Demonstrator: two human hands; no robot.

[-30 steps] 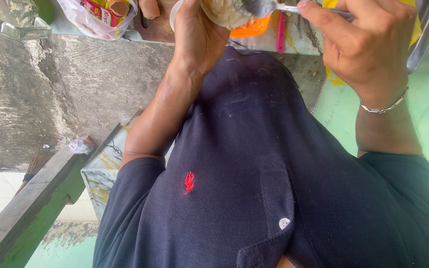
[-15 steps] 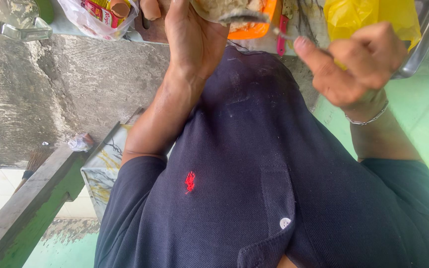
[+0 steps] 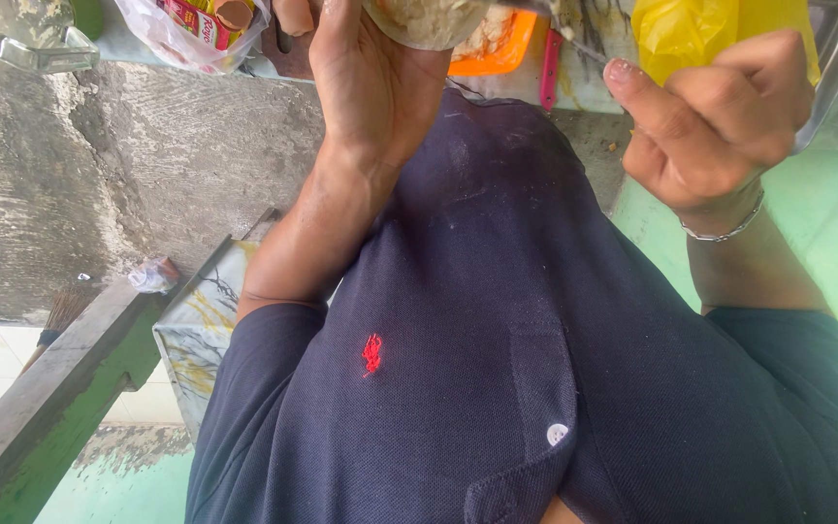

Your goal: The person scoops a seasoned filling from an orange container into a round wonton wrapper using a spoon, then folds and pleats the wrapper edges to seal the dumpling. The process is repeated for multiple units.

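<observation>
Round pale ball (image 3: 426, 19) is gripped tight by the left hand (image 3: 380, 87) and looks mid-scrape, needing a steady hold; right hand (image 3: 715, 121) is curled, holding I cannot tell what.

Soft, even daylight fills the frame, with no hard shadows anywhere. The dark navy shirt (image 3: 497, 369) soaks up light yet keeps its weave and stitching sharp (the sharpest part of the frame). The concrete wall (image 3: 118, 165) at upper left is bright and slightly washed out, and the white tiles at lower left nearly blow out. The yellow bag (image 3: 700, 34) at the upper right glows, lit through. Both hands, the left hand (image 3: 370, 87) and right hand (image 3: 720, 126), are evenly lit and only faintly soft.
</observation>
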